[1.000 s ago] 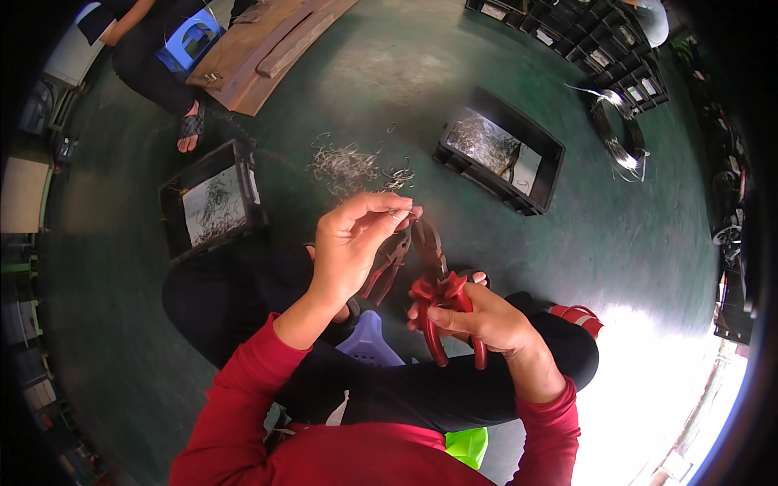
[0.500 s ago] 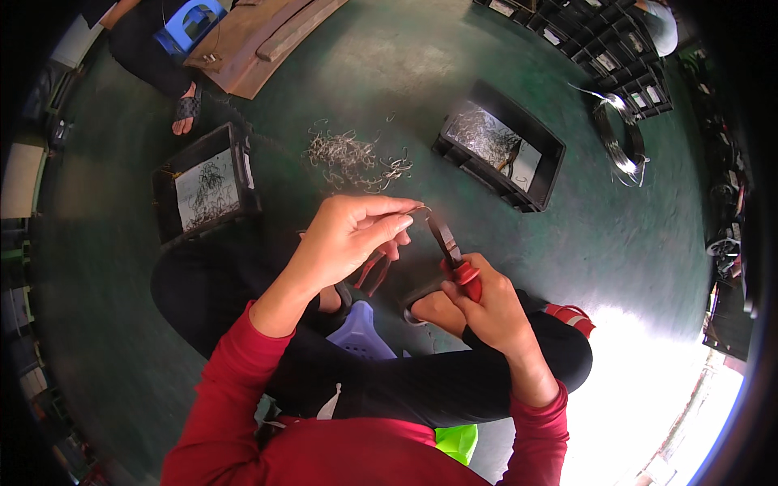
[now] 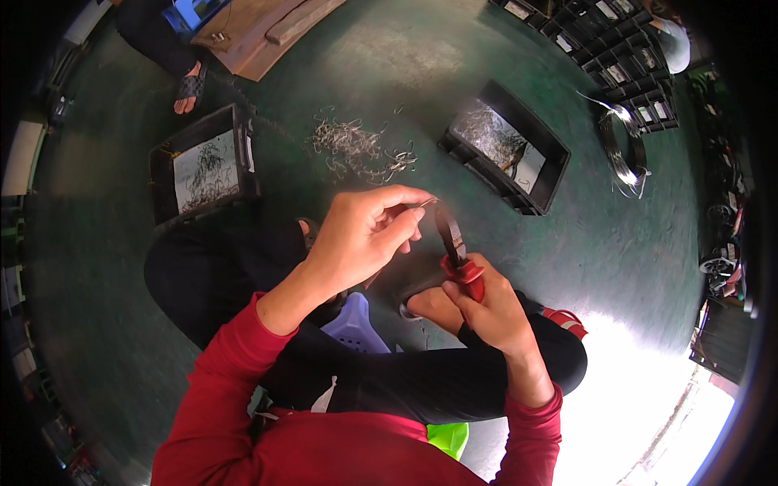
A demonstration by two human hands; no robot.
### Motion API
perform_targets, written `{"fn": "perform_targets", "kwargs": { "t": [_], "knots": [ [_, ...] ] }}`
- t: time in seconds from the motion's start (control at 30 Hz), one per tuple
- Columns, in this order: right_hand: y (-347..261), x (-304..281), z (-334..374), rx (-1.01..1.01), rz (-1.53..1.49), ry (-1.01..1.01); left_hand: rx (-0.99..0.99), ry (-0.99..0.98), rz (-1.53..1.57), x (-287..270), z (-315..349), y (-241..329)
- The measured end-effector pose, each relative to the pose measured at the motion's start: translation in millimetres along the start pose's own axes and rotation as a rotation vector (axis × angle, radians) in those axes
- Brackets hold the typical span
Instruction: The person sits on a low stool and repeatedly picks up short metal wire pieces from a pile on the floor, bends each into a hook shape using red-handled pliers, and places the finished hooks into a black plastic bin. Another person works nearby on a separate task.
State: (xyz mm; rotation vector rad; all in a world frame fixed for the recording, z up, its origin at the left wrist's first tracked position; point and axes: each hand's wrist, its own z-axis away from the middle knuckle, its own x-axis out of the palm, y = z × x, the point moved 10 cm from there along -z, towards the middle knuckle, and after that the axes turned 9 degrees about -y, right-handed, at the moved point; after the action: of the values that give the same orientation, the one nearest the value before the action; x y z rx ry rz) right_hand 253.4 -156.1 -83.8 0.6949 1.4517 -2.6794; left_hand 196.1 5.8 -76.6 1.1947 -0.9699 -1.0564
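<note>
Above the floor between my knees, my left hand (image 3: 365,235) pinches a small bent wire piece (image 3: 430,200) between thumb and index finger. Red-handled pliers (image 3: 450,235) are wrapped in my right hand (image 3: 496,312), jaws pointing up and toward the wire. The jaw tips are right at the wire's end; whether they grip it is too small to tell. Beyond my hands, a loose pile of silvery bent wire hooks (image 3: 350,139) lies on the green floor. Something thin and reddish shows partly below my left hand, its kind hidden.
Black crates stand either side of the pile: a left crate (image 3: 246,154) and a right crate (image 3: 557,168), both holding small wire pieces. A wire coil (image 3: 622,146) lies by stacked black crates (image 3: 624,61). Far left, a person's foot (image 3: 188,91) is near a wooden board (image 3: 243,44).
My left fingers and the wire have risen slightly to the right, and the plier jaws have tilted with them. The view has shifted a little. Both hands keep their holds.
</note>
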Motion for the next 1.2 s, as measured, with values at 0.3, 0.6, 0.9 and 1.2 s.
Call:
{"fn": "perform_targets", "kwargs": {
  "t": [0.3, 0.6, 0.9, 1.2],
  "knots": [
    [-9.4, -12.9, 4.5, 0.0, 0.207, 0.154, -0.139, -0.082, 0.049, 12.4, 3.2, -9.7],
    [-12.1, -18.0, 3.3, -0.04, 0.42, 0.275, -0.171, -0.048, 0.05, 12.6, 7.3, -16.8],
    [-8.8, -18.5, 2.3, -0.095, 0.554, 0.365, -0.232, -0.046, 0.105, 14.3, 6.5, -23.7],
    [-9.8, -24.6, 6.2, -0.089, 0.682, 0.448, -0.212, -0.112, 0.116, 18.1, 4.9, -22.7]
  ]
}}
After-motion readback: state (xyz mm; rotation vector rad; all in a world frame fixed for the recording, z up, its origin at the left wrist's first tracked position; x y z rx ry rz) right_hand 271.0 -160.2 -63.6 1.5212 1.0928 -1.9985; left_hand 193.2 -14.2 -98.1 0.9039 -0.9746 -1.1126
